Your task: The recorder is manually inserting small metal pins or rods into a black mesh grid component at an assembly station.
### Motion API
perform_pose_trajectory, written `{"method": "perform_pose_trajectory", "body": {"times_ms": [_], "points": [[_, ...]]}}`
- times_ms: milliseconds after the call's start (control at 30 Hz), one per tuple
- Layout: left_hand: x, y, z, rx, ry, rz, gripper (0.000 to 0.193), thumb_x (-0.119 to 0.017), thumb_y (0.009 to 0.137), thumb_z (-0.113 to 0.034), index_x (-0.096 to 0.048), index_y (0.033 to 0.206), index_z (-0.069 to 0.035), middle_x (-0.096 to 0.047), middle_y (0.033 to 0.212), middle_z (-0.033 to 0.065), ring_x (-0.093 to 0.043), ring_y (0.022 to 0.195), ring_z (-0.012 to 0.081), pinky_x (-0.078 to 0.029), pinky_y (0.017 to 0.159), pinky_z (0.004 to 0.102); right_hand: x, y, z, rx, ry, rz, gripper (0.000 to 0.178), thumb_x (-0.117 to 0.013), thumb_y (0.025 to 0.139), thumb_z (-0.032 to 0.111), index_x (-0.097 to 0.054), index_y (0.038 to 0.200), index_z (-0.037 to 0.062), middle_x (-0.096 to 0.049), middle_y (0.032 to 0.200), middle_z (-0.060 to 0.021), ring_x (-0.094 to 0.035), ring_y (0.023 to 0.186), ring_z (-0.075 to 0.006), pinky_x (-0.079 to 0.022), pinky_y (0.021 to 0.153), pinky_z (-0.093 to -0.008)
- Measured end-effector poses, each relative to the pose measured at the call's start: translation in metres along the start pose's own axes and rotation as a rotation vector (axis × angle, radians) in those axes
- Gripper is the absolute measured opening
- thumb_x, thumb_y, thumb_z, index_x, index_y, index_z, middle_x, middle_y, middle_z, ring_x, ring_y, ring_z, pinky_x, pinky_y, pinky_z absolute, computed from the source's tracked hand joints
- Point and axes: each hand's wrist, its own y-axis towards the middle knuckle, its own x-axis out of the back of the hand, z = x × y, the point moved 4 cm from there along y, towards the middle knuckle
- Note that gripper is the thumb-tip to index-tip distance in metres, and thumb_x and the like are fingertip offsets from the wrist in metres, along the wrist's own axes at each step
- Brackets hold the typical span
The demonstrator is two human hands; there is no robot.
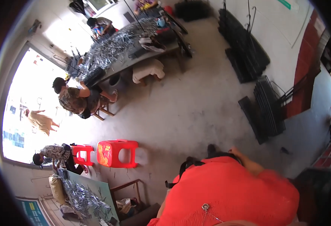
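My right hand (236, 153) is at the front of my waist, just past the hem of my red top (225, 188). It is small and partly blurred, so I cannot make out whether its fingers are closed or hold anything. A black strap (182, 170) hangs at the left side of my waist. Just beyond the hem, the dark tip of a shoe (211, 149) shows on the concrete floor. My left hand is out of sight.
Two red plastic stools (114, 153) stand ahead on the left. Beyond them, people sit at a long table (126, 64) heaped with shiny metal strips. Another strip-covered table (104, 184) is at lower left. Dark stacked racks (269, 109) lean along the right wall.
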Motion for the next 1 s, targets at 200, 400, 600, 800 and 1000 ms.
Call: {"method": "perform_pose_trajectory", "body": {"times_ms": [200,400,600,800,1000], "points": [[0.003,0.004,-0.030,0.516,-0.534,-0.033,0.028,-0.052,0.081,-0.008,-0.058,0.108,0.001,-0.065,0.081,0.0123,-0.064,0.070,0.0189,-0.052,0.059,0.0287,0.037,0.004,0.048,-0.077,0.191,-0.047,0.020,-0.056,0.079,0.014,-0.066,0.090,0.0019,-0.065,0.070,-0.0090,-0.061,0.058,-0.0179,-0.050,0.053,-0.0330],[0.023,0.037,-0.082,0.439,-0.411,0.020,0.029,-0.052,0.081,-0.009,-0.057,0.108,0.001,-0.065,0.084,0.0110,-0.064,0.073,0.0170,-0.052,0.060,0.0267,0.046,0.005,0.056,-0.088,0.316,-0.113,0.019,-0.052,0.082,0.013,-0.064,0.091,0.0004,-0.064,0.067,-0.0078,-0.060,0.053,-0.0148,-0.049,0.049,-0.0294],[0.017,0.047,-0.097,0.386,-0.294,0.209,0.029,-0.053,0.081,-0.011,-0.057,0.108,-0.001,-0.066,0.086,0.0118,-0.065,0.075,0.0171,-0.051,0.061,0.0273,0.027,-0.007,-0.005,-0.158,0.267,-0.111,0.019,-0.051,0.081,0.010,-0.064,0.091,0.0000,-0.063,0.067,-0.0097,-0.060,0.052,-0.0170,-0.049,0.046,-0.0310],[0.012,0.087,0.018,0.205,0.055,0.308,0.030,-0.059,0.077,-0.017,-0.064,0.102,-0.002,-0.067,0.087,0.0156,-0.065,0.076,0.0186,-0.052,0.067,0.0307,0.025,-0.042,-0.017,-0.366,0.379,-0.228,0.020,-0.051,0.076,0.010,-0.064,0.087,-0.0023,-0.064,0.070,-0.0136,-0.063,0.055,-0.0204,-0.050,0.050,-0.0338],[0.046,0.198,0.057,-0.287,0.670,0.208,0.026,-0.057,0.078,-0.030,-0.069,0.084,-0.008,-0.065,0.069,0.0114,-0.063,0.063,0.0194,-0.050,0.055,0.0374,0.046,-0.027,0.038,-0.185,0.202,-0.476,0.019,-0.054,0.072,0.017,-0.060,0.081,0.0010,-0.060,0.081,-0.0224,-0.059,0.076,-0.0386,-0.046,0.065,-0.0460]]}}
